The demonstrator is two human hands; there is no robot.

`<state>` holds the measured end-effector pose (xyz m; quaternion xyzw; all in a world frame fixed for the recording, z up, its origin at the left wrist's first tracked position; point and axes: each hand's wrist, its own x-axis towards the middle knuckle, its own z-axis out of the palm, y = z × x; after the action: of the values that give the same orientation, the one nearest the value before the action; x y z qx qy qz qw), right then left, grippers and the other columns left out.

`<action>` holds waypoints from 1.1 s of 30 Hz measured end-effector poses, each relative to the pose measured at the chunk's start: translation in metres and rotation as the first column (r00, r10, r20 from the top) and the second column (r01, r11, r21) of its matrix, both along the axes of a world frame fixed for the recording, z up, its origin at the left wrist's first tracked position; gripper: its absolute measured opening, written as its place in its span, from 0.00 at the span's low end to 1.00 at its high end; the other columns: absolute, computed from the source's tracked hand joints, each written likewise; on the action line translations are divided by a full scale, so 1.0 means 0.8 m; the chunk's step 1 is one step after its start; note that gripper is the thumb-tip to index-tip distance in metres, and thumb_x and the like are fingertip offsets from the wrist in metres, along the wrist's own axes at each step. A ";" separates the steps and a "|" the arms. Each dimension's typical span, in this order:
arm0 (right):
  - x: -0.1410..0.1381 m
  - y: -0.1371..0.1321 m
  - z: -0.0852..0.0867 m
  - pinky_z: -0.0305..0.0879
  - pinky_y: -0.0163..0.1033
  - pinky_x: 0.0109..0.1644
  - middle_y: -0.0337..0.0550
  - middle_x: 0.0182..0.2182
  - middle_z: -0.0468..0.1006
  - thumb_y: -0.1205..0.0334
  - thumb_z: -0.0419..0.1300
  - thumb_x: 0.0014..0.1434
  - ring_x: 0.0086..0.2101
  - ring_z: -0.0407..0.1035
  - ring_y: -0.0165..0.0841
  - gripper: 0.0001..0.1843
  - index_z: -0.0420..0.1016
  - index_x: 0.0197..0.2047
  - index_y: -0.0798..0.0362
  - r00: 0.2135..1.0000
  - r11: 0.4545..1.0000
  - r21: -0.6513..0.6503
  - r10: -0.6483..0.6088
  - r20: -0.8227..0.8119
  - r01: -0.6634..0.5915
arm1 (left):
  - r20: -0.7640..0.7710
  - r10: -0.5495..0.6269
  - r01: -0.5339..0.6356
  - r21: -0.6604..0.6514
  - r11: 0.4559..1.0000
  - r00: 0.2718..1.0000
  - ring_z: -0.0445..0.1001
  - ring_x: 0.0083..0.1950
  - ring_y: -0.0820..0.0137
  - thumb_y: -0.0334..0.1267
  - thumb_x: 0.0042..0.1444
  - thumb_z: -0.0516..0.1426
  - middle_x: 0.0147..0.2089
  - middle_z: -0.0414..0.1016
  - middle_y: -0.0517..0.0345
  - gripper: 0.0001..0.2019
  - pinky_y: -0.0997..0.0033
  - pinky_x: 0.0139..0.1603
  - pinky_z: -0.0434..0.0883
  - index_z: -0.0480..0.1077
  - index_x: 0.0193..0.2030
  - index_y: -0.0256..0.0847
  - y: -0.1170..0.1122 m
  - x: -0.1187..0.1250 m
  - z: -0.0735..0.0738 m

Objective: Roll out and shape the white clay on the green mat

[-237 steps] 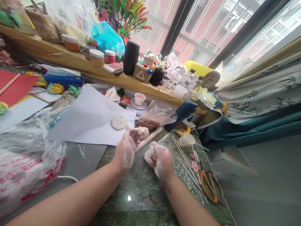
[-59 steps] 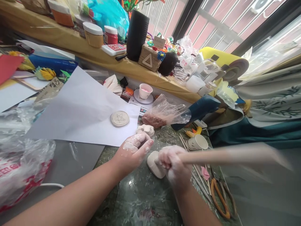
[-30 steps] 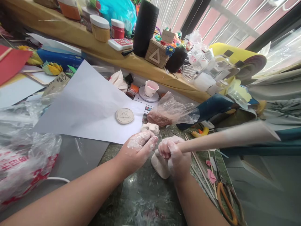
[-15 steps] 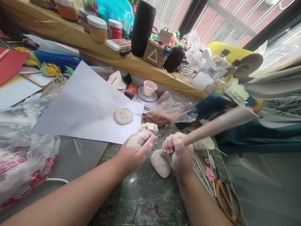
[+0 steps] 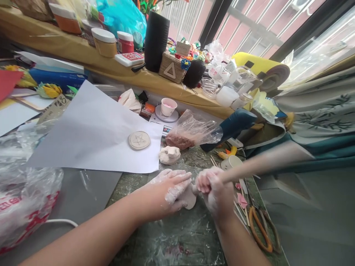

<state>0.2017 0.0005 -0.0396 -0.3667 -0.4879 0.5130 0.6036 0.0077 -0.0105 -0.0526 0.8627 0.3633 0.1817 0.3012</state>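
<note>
My right hand (image 5: 215,190) is clenched round one end of a wooden rolling pin (image 5: 266,162), which sticks out to the right, lifted and blurred. My left hand (image 5: 170,188), dusted white, lies with its fingers stretched out over a flattened lump of pale clay (image 5: 190,197) on a glass sheet (image 5: 177,240). The clay shows only between the two hands. A smaller clay lump (image 5: 169,154) sits just beyond them. A round clay disc with a scratched star (image 5: 139,140) rests on a white paper sheet (image 5: 91,136).
A plastic bag of reddish-brown clay (image 5: 191,133) lies behind the lumps. A paper cup (image 5: 231,162), thin sticks (image 5: 242,210) and orange-handled scissors (image 5: 259,231) lie to the right. A crumpled plastic bag (image 5: 24,199) fills the left. The cluttered shelf (image 5: 83,51) holds jars and a black cylinder (image 5: 156,35).
My left hand has opened and come down flat over the clay lump. The rolling pin in my right hand has dropped from a raised tilt to nearly level.
</note>
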 end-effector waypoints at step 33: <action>-0.009 0.016 -0.013 0.55 0.36 0.23 0.31 0.16 0.62 0.58 0.61 0.64 0.18 0.57 0.27 0.20 0.63 0.22 0.49 0.998 1.000 -0.012 0.003 0.058 -0.003 | -0.169 0.012 -0.017 -0.025 1.000 0.986 0.43 0.79 0.47 0.53 0.57 0.64 0.78 0.52 0.44 0.45 0.43 0.76 0.47 0.52 0.77 0.42 0.001 0.000 0.002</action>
<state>0.1944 0.0135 -0.0497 -0.3842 -0.5029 0.5058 0.5862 0.0077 -0.0094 -0.0510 0.8683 0.3960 0.1054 0.2795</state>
